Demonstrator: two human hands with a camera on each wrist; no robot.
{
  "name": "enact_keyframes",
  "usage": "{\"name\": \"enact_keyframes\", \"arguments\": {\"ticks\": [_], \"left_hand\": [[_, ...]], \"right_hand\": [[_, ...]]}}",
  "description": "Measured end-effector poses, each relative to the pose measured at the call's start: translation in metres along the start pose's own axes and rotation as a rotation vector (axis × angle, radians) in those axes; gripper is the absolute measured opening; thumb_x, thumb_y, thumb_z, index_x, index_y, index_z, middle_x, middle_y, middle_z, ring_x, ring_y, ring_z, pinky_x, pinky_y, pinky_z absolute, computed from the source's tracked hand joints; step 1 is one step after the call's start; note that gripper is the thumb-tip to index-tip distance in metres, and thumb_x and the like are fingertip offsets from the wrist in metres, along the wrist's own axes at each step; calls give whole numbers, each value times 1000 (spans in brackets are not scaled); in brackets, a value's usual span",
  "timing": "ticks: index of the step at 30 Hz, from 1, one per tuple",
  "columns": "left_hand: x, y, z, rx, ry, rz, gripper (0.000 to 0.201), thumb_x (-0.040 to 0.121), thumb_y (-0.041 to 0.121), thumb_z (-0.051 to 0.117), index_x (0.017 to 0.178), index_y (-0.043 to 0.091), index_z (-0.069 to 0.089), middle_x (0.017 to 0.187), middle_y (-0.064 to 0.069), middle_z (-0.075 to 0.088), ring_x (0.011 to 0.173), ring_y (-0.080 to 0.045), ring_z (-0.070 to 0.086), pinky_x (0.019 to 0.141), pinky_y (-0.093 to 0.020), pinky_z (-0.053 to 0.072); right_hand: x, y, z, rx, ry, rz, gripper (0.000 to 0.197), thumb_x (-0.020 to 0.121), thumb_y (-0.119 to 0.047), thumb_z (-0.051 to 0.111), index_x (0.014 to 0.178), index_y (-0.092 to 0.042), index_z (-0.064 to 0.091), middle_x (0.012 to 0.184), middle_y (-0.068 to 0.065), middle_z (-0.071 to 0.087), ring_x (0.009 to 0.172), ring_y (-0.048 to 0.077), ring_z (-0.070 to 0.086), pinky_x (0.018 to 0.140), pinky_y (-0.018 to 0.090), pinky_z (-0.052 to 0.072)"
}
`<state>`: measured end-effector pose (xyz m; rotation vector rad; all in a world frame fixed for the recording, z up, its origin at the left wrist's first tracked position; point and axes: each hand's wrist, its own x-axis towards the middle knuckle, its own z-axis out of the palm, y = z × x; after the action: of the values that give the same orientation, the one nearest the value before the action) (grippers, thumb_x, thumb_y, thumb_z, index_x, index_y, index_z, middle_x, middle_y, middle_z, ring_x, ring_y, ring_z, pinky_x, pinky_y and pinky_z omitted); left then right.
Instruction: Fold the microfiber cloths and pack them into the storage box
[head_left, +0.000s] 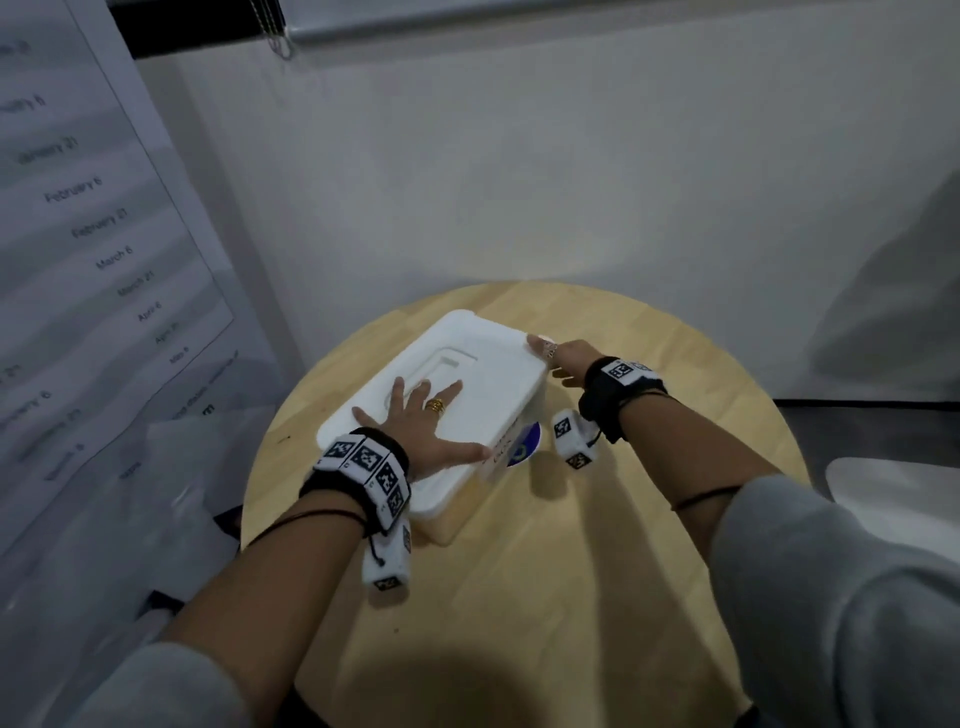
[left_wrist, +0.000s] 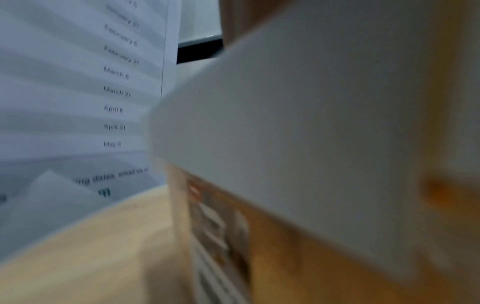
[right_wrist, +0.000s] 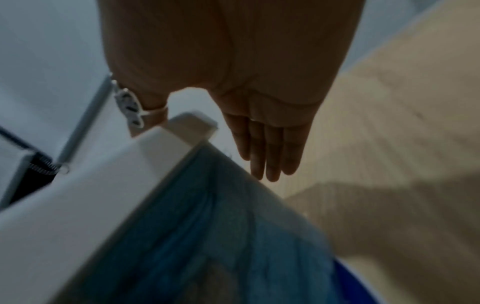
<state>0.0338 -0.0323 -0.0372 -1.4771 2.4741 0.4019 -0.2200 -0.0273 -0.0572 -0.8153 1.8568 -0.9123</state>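
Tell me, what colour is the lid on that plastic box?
White; the rectangular plastic lid shows best in the head view.

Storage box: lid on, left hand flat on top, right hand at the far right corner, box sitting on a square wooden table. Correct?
One error: the table is round, as the head view shows. The rest holds: lid on the storage box, left hand flat on top, right hand at the far right corner.

The storage box (head_left: 467, 415) sits on the round table (head_left: 649, 545), its lid (head_left: 441, 374) on top. The left hand (head_left: 426, 431) lies flat on the lid; the right hand (head_left: 561, 358) touches the box's far right corner. Folded cloths (right_wrist: 221, 236) lie inside.
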Motion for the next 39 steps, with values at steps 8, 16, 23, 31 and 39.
{"name": "enact_keyframes", "arguments": {"ticks": [8,16,23,31,39], "left_hand": [[26,-22,-14,14,0,106,103,61,80,58,142,54,-1,158,12,-9,143,-19,-22,104,-71,-11],[34,-28,-15,29,1,128,101,63,77,59,142,53,1,158,12,-8,143,-18,-23,104,-69,-12],[41,-30,-31,65,-80,185,99,68,66,65,142,55,0,158,11,-10,143,-23,-22,107,-68,-9],[4,5,-27,214,-100,216,78,96,19,48,141,55,-4,156,11,-19,142,-39,-15,107,-71,8],[-1,32,-12,208,-33,260,69,100,15,30,139,59,-6,155,14,-23,141,-38,-21,103,-76,3]], "right_hand": [[30,-3,14,452,-176,-96,52,81,-7,67,130,1,49,105,11,65,85,25,63,63,28,55],[25,3,9,185,-79,-316,51,84,-18,69,132,-14,54,132,6,57,120,24,53,107,39,40],[2,7,22,-189,109,-411,43,96,-9,44,138,-19,46,139,13,40,131,27,37,110,28,25],[-71,42,4,-297,99,-288,47,97,-33,47,142,-26,39,135,21,42,133,30,31,112,36,22],[-99,41,-17,-301,175,-218,45,93,-31,56,136,-21,49,135,15,52,125,24,49,95,20,34]]}}
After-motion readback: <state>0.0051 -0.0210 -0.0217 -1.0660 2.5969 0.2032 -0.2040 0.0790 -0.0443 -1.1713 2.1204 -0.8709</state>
